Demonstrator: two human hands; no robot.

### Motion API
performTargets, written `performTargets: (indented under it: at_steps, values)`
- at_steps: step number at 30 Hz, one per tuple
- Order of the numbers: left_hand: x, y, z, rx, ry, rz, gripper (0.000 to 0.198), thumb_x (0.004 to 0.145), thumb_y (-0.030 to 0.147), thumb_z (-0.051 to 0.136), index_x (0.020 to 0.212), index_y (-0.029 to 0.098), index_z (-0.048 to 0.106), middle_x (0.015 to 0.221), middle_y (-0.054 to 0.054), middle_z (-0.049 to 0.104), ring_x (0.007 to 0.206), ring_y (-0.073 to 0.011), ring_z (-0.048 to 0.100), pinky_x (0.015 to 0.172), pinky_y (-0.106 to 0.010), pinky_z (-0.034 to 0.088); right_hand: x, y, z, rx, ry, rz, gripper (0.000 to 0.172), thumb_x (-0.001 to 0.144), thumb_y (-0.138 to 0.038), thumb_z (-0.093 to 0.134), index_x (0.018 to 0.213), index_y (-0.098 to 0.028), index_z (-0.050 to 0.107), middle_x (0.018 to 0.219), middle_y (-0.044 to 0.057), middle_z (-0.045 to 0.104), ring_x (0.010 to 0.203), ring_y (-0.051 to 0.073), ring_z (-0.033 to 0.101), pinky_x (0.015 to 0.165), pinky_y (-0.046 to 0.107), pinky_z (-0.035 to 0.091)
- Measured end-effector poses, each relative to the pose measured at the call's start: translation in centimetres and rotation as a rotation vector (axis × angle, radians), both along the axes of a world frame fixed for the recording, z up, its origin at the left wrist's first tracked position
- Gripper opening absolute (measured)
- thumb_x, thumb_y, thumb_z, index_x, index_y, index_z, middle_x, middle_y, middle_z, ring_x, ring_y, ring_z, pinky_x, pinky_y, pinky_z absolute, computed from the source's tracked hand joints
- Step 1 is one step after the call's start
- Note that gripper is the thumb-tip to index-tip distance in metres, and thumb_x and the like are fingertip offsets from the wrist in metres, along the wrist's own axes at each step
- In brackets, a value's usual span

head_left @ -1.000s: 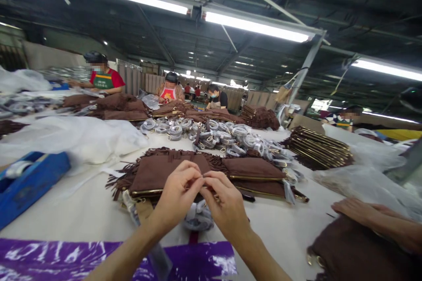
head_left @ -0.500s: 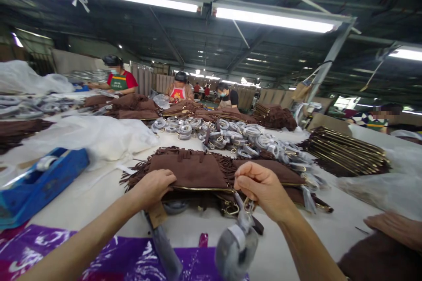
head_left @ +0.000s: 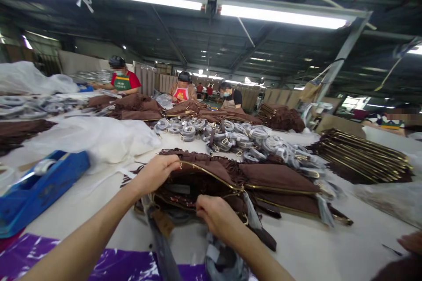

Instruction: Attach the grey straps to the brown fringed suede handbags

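Observation:
A dark brown fringed handbag (head_left: 217, 166) lies on the table before me, its gold zipper undone and its mouth gaping. My left hand (head_left: 156, 175) pinches the upper zipper edge near the left end. Lower down, the fingers of my right hand (head_left: 216, 215) are closed at the near edge of the opening. A small pale label (head_left: 179, 189) shows on the lining inside. Below my right hand lies a plastic-wrapped coiled strap (head_left: 227, 259), partly covered by my wrist. A brown paper tag (head_left: 162, 222) hangs by the bag's left side.
More brown bags (head_left: 280, 174) with gold zippers adjoin on the right. A blue tape dispenser (head_left: 49, 189) and purple plastic (head_left: 128, 263) lie on the left. Behind are wrapped coiled straps (head_left: 257, 134) and a bag stack (head_left: 365, 156). Another person's hand (head_left: 410, 242) shows at the right edge.
The bag's zipper was closed and now its mouth stands open. My left hand has lifted the upper edge, while my right hand has moved left and down from the zipper's right end.

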State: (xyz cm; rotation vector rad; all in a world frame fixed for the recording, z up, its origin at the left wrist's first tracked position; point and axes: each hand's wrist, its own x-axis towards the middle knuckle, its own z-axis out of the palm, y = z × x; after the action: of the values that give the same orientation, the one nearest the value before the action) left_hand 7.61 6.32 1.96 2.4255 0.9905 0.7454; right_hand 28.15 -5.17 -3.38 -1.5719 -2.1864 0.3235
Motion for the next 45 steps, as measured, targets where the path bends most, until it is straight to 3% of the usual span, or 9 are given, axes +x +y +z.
performTargets:
  at_steps: [5, 12, 19, 23, 28, 34, 38, 42, 45]
  values:
    - [0.0, 1.9, -0.3, -0.311, -0.371, 0.044, 0.029, 0.077, 0.044, 0.056, 0.061, 0.02, 0.053, 0.062, 0.005, 0.053, 0.065, -0.015, 0.046, 0.063, -0.024, 0.037, -0.8, 0.3, 0.3, -0.019, -0.008, -0.007, 0.012, 0.083, -0.009, 0.059, 0.078, -0.019, 0.062, 0.073, 0.001, 0.065, 0.072, 0.016, 0.06, 0.065, 0.023, 0.036]
    - [0.4, 3.6, -4.6, -0.603, -0.577, 0.14, 0.031, 0.068, 0.05, 0.056, 0.073, 0.019, 0.054, 0.062, 0.004, 0.06, 0.056, -0.0149, 0.054, 0.055, -0.025, 0.042, -3.3, 2.5, 2.8, 0.084, 0.317, -0.055, 0.018, 0.082, -0.009, 0.059, 0.068, -0.019, 0.063, 0.067, -0.003, 0.062, 0.066, 0.013, 0.057, 0.065, 0.022, 0.038]
    - [0.4, 3.8, -6.2, -0.765, -0.674, 0.186, 0.029, 0.064, 0.047, 0.06, 0.07, 0.019, 0.053, 0.055, 0.005, 0.058, 0.05, -0.013, 0.053, 0.05, -0.023, 0.042, -5.9, 6.8, -0.8, 0.226, 0.276, 0.024, 0.018, 0.079, -0.006, 0.058, 0.07, -0.021, 0.056, 0.069, -0.002, 0.06, 0.065, 0.015, 0.056, 0.064, 0.024, 0.04]
    - [0.2, 4.4, -6.8, -0.759, -0.675, 0.178, 0.027, 0.066, 0.046, 0.058, 0.068, 0.019, 0.053, 0.056, 0.005, 0.057, 0.051, -0.0132, 0.051, 0.051, -0.024, 0.04, -6.5, 7.9, -2.2, 0.273, 0.376, 0.06, 0.014, 0.081, -0.013, 0.06, 0.073, -0.021, 0.053, 0.065, -0.004, 0.056, 0.061, 0.014, 0.055, 0.061, 0.023, 0.041]
    - [-0.1, 4.7, -7.4, -0.637, -0.65, 0.18, 0.022, 0.07, 0.039, 0.057, 0.063, 0.019, 0.052, 0.059, 0.005, 0.053, 0.061, -0.0146, 0.05, 0.062, -0.027, 0.04, -7.4, 8.5, -2.6, 0.38, 0.457, 0.118, 0.007, 0.086, -0.017, 0.056, 0.086, -0.021, 0.062, 0.079, 0.001, 0.067, 0.072, 0.015, 0.062, 0.071, 0.024, 0.047]
    - [-0.9, 3.2, -6.7, -0.416, -0.661, 0.132, 0.025, 0.079, 0.029, 0.05, 0.103, 0.021, 0.047, 0.081, 0.003, 0.06, 0.082, -0.0177, 0.057, 0.081, -0.031, 0.043, -7.6, 8.8, -2.7, 0.387, 0.448, 0.077, 0.012, 0.087, -0.016, 0.055, 0.079, -0.021, 0.063, 0.074, 0.001, 0.065, 0.069, 0.016, 0.061, 0.067, 0.024, 0.048]
    - [-1.1, 2.8, -7.1, -0.423, -0.659, 0.149, 0.024, 0.08, 0.022, 0.044, 0.103, 0.023, 0.042, 0.077, 0.004, 0.057, 0.076, -0.0158, 0.056, 0.075, -0.029, 0.044, -7.5, 8.9, -2.9, 0.36, 0.403, 0.124, 0.015, 0.088, -0.014, 0.053, 0.094, -0.021, 0.063, 0.081, 0.002, 0.065, 0.075, 0.017, 0.062, 0.072, 0.026, 0.048]
    - [-1.0, 3.1, -7.7, -0.512, -0.711, 0.144, 0.021, 0.08, 0.018, 0.042, 0.101, 0.023, 0.043, 0.073, 0.005, 0.056, 0.069, -0.0144, 0.056, 0.068, -0.026, 0.046, -7.4, 8.6, -3.2, 0.348, 0.278, 0.165, 0.017, 0.089, -0.013, 0.049, 0.079, -0.021, 0.061, 0.078, 0.002, 0.06, 0.072, 0.016, 0.059, 0.067, 0.025, 0.045]
    - [-1.2, 3.0, -7.1, -0.39, -0.697, 0.081, 0.023, 0.08, 0.016, 0.043, 0.101, 0.021, 0.052, 0.091, -0.001, 0.063, 0.085, -0.0166, 0.06, 0.08, -0.03, 0.048, -7.2, 8.5, -3.3, 0.378, 0.303, 0.146, 0.018, 0.088, -0.013, 0.048, 0.075, -0.022, 0.056, 0.074, 0.0, 0.057, 0.07, 0.016, 0.056, 0.065, 0.025, 0.043]
